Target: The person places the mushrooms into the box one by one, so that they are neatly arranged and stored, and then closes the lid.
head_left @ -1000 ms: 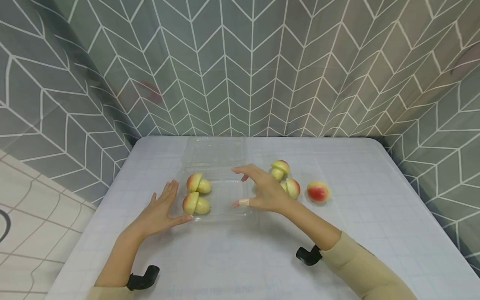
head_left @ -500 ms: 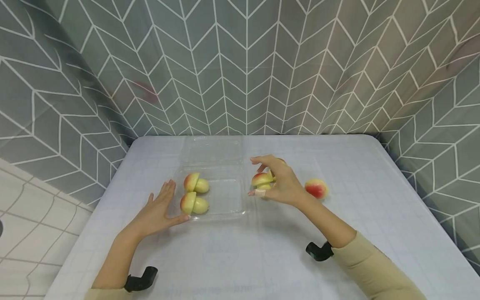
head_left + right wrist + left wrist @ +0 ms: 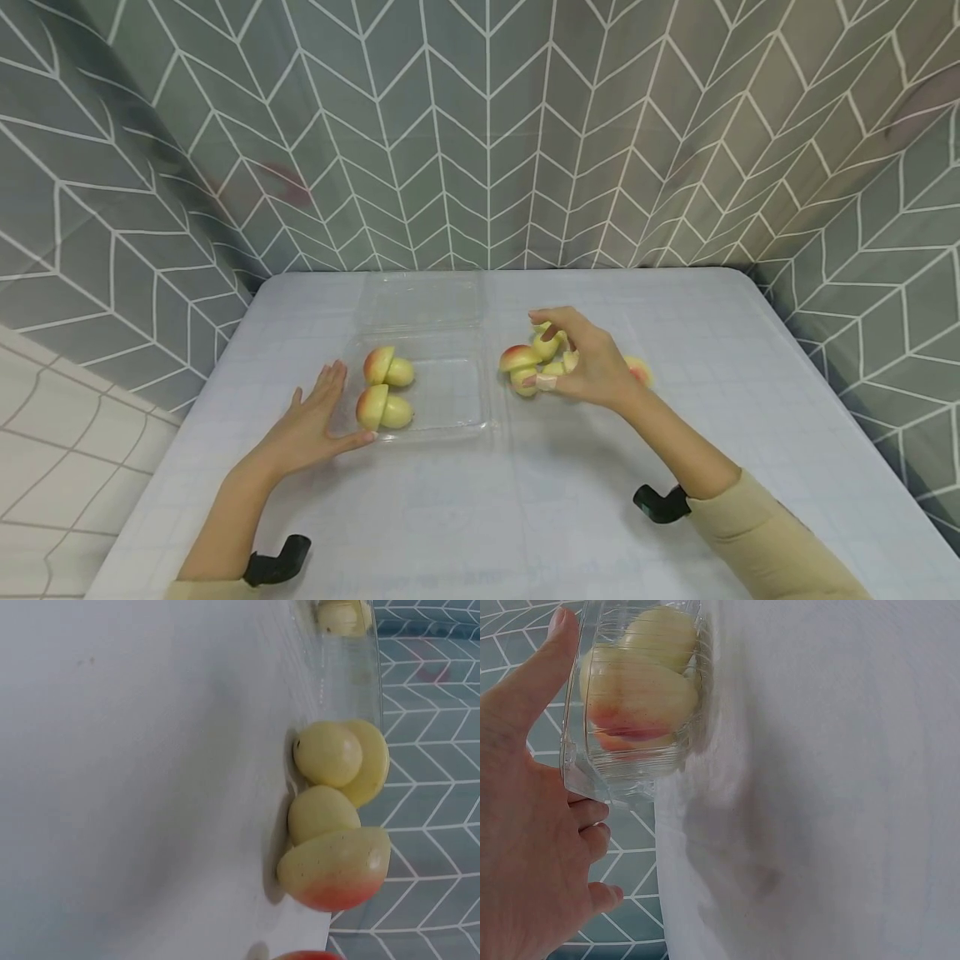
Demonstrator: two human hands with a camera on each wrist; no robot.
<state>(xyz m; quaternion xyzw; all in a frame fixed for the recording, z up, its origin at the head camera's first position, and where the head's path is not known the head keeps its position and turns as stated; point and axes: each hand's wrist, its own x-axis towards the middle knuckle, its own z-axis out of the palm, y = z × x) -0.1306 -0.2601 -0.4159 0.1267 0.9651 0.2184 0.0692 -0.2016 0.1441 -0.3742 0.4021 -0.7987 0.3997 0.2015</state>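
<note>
My left hand [image 3: 303, 429] rests against the left side of an open clear plastic clamshell box [image 3: 453, 400], thumb at its front edge. Two yellow mushroom-shaped pieces with red-blushed caps, a rear one [image 3: 388, 367] and a front one [image 3: 382, 408], lie along its left side. My right hand [image 3: 588, 362] arches over a group of similar pieces right of the box, fingers spread. A left mushroom piece [image 3: 519, 362] and a rear one [image 3: 546, 343] show; the hand partly covers a further mushroom piece [image 3: 330, 862]. In the right wrist view no fingers show, and these pieces stand on the table.
A red-and-yellow rounded piece [image 3: 639, 369] peeks out behind the right hand. The box lid [image 3: 420, 298] lies folded back towards the rear. A white cloth [image 3: 450, 517] covers the table; a patterned grey curtain [image 3: 487, 142] hangs behind it.
My right hand has moved right, from the box's right edge to over the mushroom pieces, uncovering the left one. The left hand keeps its place at the box; the head view has shifted slightly.
</note>
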